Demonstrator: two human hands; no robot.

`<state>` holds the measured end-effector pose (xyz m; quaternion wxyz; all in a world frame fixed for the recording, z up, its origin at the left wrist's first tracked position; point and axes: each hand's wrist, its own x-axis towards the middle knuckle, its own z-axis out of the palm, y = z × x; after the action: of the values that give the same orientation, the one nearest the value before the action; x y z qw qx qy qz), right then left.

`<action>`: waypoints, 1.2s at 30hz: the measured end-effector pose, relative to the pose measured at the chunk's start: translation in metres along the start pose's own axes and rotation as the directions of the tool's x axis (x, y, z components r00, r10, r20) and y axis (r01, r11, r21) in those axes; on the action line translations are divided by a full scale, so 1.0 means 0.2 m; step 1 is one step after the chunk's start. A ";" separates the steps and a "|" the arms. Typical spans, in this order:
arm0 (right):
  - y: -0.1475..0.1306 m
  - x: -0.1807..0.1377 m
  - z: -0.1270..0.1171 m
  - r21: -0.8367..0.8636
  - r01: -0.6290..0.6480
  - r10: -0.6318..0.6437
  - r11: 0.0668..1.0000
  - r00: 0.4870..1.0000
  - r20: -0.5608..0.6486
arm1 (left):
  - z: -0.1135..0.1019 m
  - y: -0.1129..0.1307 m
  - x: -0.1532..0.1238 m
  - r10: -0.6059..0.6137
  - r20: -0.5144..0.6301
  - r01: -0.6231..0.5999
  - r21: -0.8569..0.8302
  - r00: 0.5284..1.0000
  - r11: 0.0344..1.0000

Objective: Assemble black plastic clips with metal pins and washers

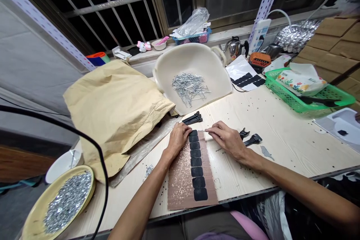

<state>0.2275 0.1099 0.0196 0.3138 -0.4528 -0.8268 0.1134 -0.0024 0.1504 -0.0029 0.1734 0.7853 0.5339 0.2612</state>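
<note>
My right hand (229,139) pinches a thin metal pin (201,131) that points left across the top of a brown board (180,180). My left hand (178,137) is closed at the board's top edge, its fingertips against the uppermost black pad (193,133); whatever they grip is hidden. A column of several rounded black pads (196,162) runs down the board, which has pale worn specks on its left part. Behind my left hand lie black-handled tools (192,118). Beside my right wrist is another black tool (253,140), partly covered by the hand.
A cream basin (194,54) with many metal pins stands behind the board. Brown paper (112,108) covers the left side. A yellow bowl (91,180) of small metal parts is at front left. A green basket (300,105) stands right, and a black cable (95,144) arcs across the left foreground.
</note>
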 end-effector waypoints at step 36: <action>-0.30 0.00 0.00 -0.337 0.124 -0.147 0.933 0.988 -0.045 | -0.03 0.34 -0.31 -0.584 0.019 0.180 -0.959 0.811 0.218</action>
<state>0.1863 0.0765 0.0475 0.2684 -0.4449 -0.8519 -0.0657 0.0262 0.0687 0.0255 0.5528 0.3173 0.4843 0.5993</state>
